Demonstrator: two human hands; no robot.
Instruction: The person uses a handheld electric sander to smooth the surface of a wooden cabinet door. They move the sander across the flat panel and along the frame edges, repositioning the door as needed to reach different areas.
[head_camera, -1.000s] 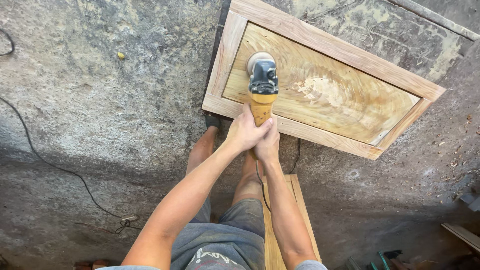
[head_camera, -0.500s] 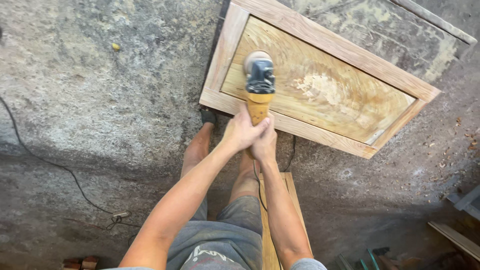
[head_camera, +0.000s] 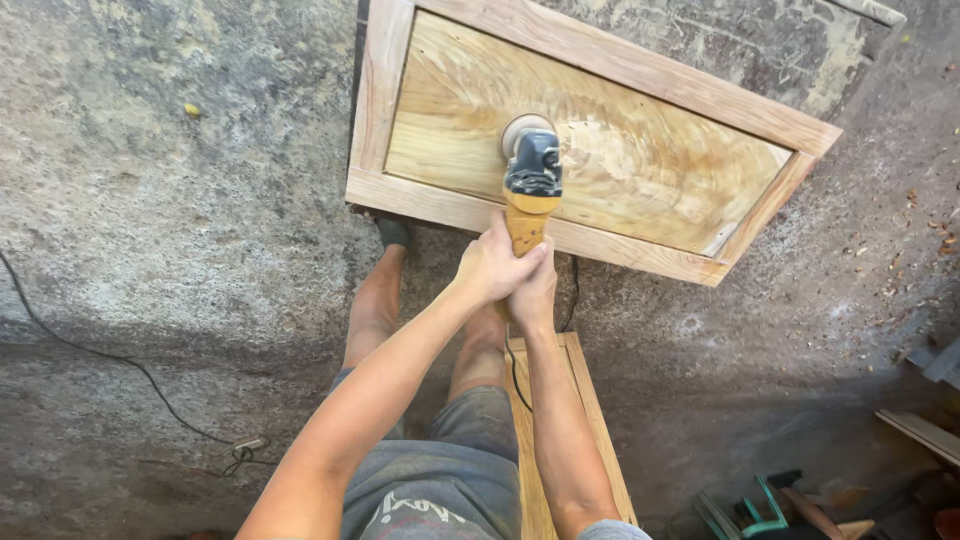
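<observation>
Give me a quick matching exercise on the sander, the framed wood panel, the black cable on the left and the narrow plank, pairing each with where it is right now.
Things:
1. power sander
2. framed wood panel
3. black cable
4. narrow plank

Places:
A. running along the concrete floor at left
B. flat on the floor, under the sanding disc
C. beneath the forearms, beside the legs
D. gripped by both the left hand and right hand

Pairs: 1-D, 2-B, 3-A, 4-C
</observation>
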